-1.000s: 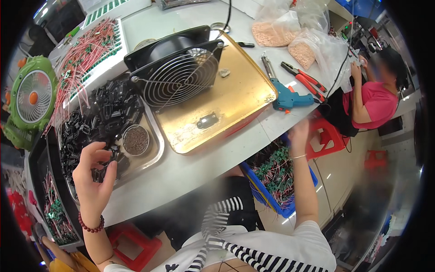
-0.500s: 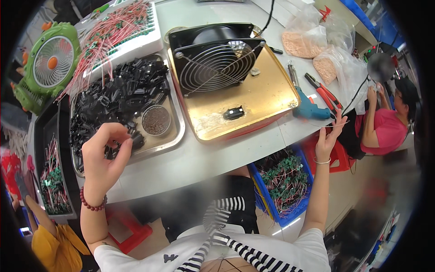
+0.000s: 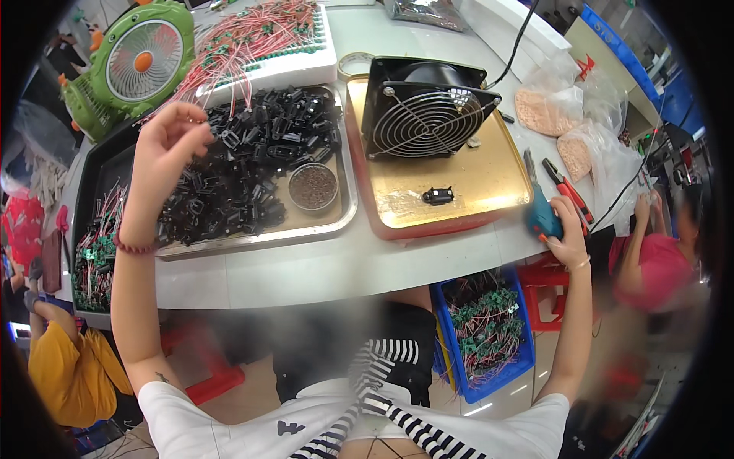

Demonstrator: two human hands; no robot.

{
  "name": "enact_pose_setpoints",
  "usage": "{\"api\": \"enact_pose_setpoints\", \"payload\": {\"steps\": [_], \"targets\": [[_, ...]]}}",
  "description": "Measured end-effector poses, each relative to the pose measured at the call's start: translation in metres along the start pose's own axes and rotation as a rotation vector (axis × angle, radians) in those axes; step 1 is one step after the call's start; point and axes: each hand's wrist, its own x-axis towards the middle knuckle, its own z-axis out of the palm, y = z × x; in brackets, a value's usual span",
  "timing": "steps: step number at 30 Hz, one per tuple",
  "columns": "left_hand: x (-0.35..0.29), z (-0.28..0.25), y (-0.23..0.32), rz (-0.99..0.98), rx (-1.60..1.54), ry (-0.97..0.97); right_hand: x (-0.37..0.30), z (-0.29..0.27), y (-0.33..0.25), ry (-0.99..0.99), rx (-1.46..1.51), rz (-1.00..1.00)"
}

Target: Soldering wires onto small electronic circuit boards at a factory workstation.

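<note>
My left hand (image 3: 162, 153) is raised over the left part of a metal tray (image 3: 348, 203) heaped with black plastic housings (image 3: 229, 199). Its fingers are loosely bent, with a gap to the thumb, and I see nothing held. Just beyond are red wires (image 3: 252, 42) with small green boards in a white foam tray (image 3: 327, 53). At the right table edge, my right hand (image 3: 567, 233) is closed around the handle of a teal electric screwdriver (image 3: 541, 214). One black housing (image 3: 438, 196) lies on a gold tin lid (image 3: 405, 210).
A round dish of tiny screws (image 3: 313, 187) sits in the metal tray. A black fan (image 3: 428, 115) stands on the lid, and a green fan (image 3: 145, 57) at far left. Pliers (image 3: 569, 195) lie right of the screwdriver. A blue crate (image 3: 489, 329) of wired boards is below the table.
My left hand has moved from near the screw dish up toward the red wires. My right hand, spread beside the screwdriver before, is now around its handle. The whole view has shifted.
</note>
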Motion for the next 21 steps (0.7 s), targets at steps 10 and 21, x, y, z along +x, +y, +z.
{"api": "enact_pose_setpoints", "payload": {"steps": [10,21], "targets": [[0.077,-0.017,-0.035,-0.034,0.118,-0.019,-0.105,0.042,0.022,0.425,0.606,0.085],[0.204,0.028,-0.075,0.004,0.803,0.194,-0.102,0.071,-0.155,0.771,0.891,-0.058]]}}
